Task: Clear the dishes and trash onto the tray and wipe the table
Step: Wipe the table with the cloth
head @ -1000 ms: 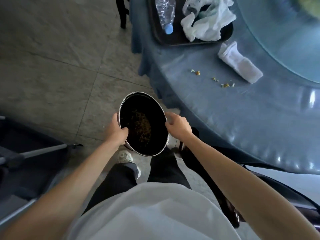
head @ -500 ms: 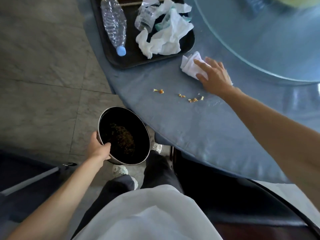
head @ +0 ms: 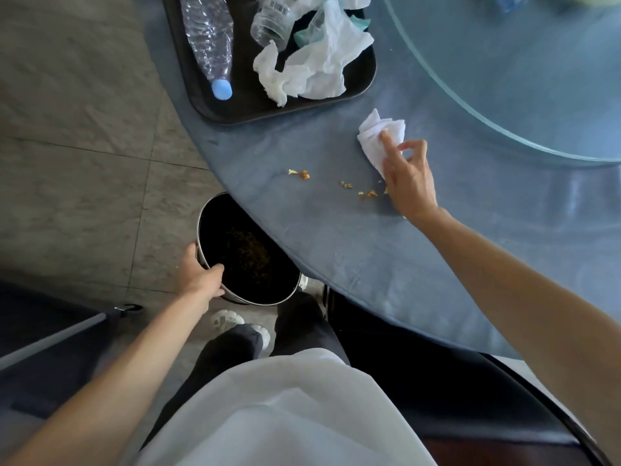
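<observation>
My left hand grips the rim of a round metal bin, held just below the edge of the blue-clothed table; dark scraps lie inside it. My right hand rests on a folded white cloth, thumb and fingers pinching it against the table. Small yellow crumbs are scattered on the cloth-covered table left of that hand. A black tray at the far edge holds a plastic bottle with a blue cap, a second crushed bottle and crumpled white napkins.
A glass turntable covers the table's upper right. Grey tiled floor lies to the left. A dark cart with a metal bar stands at lower left. My legs and white shoes are under the bin.
My right hand left the bin, reached onto the table and closed on the white cloth. The left hand has brought the bin up under the table edge.
</observation>
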Motion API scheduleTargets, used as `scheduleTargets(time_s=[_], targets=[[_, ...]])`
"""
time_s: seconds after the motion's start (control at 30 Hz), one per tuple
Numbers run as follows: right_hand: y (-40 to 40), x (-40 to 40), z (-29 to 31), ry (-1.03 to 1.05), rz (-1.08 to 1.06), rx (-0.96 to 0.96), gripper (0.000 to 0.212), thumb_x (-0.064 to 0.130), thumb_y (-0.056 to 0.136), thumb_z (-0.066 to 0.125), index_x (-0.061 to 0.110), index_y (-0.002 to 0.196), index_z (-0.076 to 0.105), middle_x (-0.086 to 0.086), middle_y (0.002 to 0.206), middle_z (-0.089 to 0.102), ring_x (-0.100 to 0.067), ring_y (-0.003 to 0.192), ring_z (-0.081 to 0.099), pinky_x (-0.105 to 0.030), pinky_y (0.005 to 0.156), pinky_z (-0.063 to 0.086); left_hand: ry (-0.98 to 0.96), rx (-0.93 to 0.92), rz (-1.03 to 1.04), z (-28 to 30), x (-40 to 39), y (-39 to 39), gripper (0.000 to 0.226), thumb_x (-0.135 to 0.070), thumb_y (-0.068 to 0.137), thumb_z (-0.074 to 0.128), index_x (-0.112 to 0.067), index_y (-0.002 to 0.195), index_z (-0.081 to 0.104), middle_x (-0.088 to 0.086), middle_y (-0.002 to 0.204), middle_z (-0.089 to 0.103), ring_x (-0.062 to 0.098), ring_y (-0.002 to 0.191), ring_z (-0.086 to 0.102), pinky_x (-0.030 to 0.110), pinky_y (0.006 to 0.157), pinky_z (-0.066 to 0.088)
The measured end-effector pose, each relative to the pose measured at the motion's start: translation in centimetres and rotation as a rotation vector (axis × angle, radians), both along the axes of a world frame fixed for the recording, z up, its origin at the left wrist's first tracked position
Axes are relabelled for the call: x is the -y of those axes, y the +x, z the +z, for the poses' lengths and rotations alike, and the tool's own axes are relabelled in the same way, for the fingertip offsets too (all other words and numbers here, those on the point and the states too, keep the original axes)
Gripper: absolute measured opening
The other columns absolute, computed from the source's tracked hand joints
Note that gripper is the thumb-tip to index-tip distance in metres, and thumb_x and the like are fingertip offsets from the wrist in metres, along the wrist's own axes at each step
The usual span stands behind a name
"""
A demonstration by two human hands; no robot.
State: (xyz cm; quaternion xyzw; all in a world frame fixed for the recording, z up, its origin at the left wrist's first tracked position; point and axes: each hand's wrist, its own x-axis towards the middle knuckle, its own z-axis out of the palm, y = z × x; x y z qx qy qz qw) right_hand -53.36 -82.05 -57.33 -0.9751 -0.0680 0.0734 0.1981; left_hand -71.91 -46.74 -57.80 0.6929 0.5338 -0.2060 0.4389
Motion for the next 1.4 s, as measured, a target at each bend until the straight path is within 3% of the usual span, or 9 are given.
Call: scheduleTargets(time_s=[0.13, 0.3, 0.53, 0.73, 0.9, 1.0, 1.2, 1.3, 1.4], targets=[[-1.4, -3.0, 0.3, -0.03, -0.081, -0.038, 0.073, 0.003, 0.092, 0.049, 0.039, 0.154, 0.034, -0.011, 0.138, 0.038, -0.037, 0.103, 0.056, -0.038, 0.064, 0.046, 0.002, 0.021, 0.012, 0.1, -0.3, -0.5, 0.074, 0.003, 0.091, 0.062, -0.031, 0.152, 0.037, 0.011, 0.137, 0.057, 0.023, 0.077, 0.066, 0.041, 0.06, 0.064], [-2.1, -6.4, 0.5, -0.048, -0.073, -0.058, 0.083, -0.001, 0.086, 0.052, 0.04, 0.155, 0.03, -0.006, 0.141, 0.036, -0.034, 0.105, 0.055, -0.038, 0.064, 0.048, -0.019, 0.027, 0.038, 0.1, -1.1, -0.7, 0.077, 0.003, 0.091, 0.063, -0.031, 0.154, 0.035, 0.011, 0.143, 0.054, 0.026, 0.092, 0.062, 0.029, 0.047, 0.058], [-2.7, -12.0, 0.3, -0.044, 0.047, -0.094, 0.079, 0.001, 0.091, 0.053, 0.037, 0.156, 0.029, -0.007, 0.143, 0.035, -0.034, 0.12, 0.049, -0.045, 0.068, 0.054, -0.027, 0.065, 0.106, 0.4, -2.2, -1.7, 0.077, 0.001, 0.09, 0.065, -0.032, 0.153, 0.037, 0.01, 0.141, 0.056, 0.024, 0.085, 0.064, 0.04, 0.06, 0.063], [-5.4, -17.6, -0.2, -0.001, 0.188, -0.094, 0.071, 0.008, 0.095, 0.054, 0.034, 0.156, 0.03, -0.006, 0.14, 0.036, -0.033, 0.118, 0.049, -0.044, 0.064, 0.05, -0.064, 0.12, 0.159, 1.0, -2.6, -2.1, 0.071, 0.001, 0.09, 0.066, -0.03, 0.15, 0.042, 0.007, 0.142, 0.055, 0.03, 0.104, 0.066, 0.031, 0.05, 0.06], [-10.0, -21.2, -0.5, 0.078, 0.377, -0.119, 0.08, -0.001, 0.09, 0.061, 0.028, 0.157, 0.03, -0.008, 0.138, 0.039, -0.033, 0.116, 0.051, -0.041, 0.06, 0.053, -0.058, 0.175, 0.191, 1.5, -2.8, -2.4, 0.066, 0.001, 0.089, 0.065, -0.03, 0.145, 0.048, 0.008, 0.138, 0.058, 0.029, 0.1, 0.065, 0.031, 0.048, 0.059], [-12.2, -22.1, -0.4, 0.129, 0.504, -0.108, 0.078, -0.006, 0.089, 0.065, 0.022, 0.155, 0.033, -0.015, 0.135, 0.045, -0.037, 0.11, 0.056, -0.046, 0.055, 0.059, -0.05, 0.182, 0.184, 1.9, -2.8, -2.5, 0.067, 0.0, 0.091, 0.065, -0.032, 0.147, 0.047, 0.007, 0.142, 0.055, 0.028, 0.098, 0.062, 0.032, 0.048, 0.06], [-8.0, -19.0, 1.8, 0.237, 0.291, 0.089, 0.064, -0.009, 0.091, 0.051, 0.012, 0.152, 0.047, -0.024, 0.128, 0.05, -0.038, 0.09, 0.061, -0.037, 0.059, 0.052, -0.052, 0.196, 0.153, 1.9, -2.9, -2.5, 0.066, 0.002, 0.09, 0.066, -0.032, 0.144, 0.05, 0.006, 0.135, 0.061, 0.025, 0.092, 0.065, 0.036, 0.052, 0.062], [-3.9, -16.2, 1.8, 0.15, 0.179, 0.155, 0.067, -0.01, 0.089, 0.049, 0.012, 0.153, 0.048, -0.024, 0.128, 0.05, -0.04, 0.092, 0.059, -0.041, 0.06, 0.052, -0.058, 0.195, 0.147, 1.7, -2.6, -2.5, 0.064, 0.002, 0.09, 0.065, -0.029, 0.144, 0.05, 0.005, 0.134, 0.061, 0.023, 0.088, 0.064, 0.037, 0.055, 0.063], [-2.1, -14.8, 0.4, 0.043, 0.138, 0.077, 0.07, -0.009, 0.09, 0.05, 0.015, 0.155, 0.044, -0.021, 0.134, 0.047, -0.043, 0.098, 0.057, -0.049, 0.068, 0.055, -0.044, 0.192, 0.133, 1.4, -2.4, -2.6, 0.066, 0.001, 0.089, 0.066, -0.03, 0.145, 0.049, 0.003, 0.133, 0.062, 0.023, 0.087, 0.065, 0.038, 0.055, 0.063]])
